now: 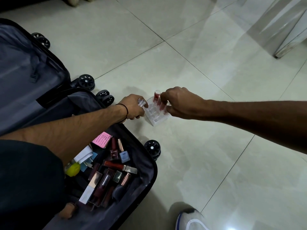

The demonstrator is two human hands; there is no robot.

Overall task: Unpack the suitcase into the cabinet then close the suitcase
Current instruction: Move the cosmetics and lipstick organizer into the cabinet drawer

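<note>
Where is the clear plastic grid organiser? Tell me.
Head view, centre: the organiser is held between left hand and right hand, over pale floor tiles, right of the open black suitcase.

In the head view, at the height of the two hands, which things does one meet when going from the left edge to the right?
open suitcase lid → suitcase wheels → left hand → clear organiser → right hand
</note>
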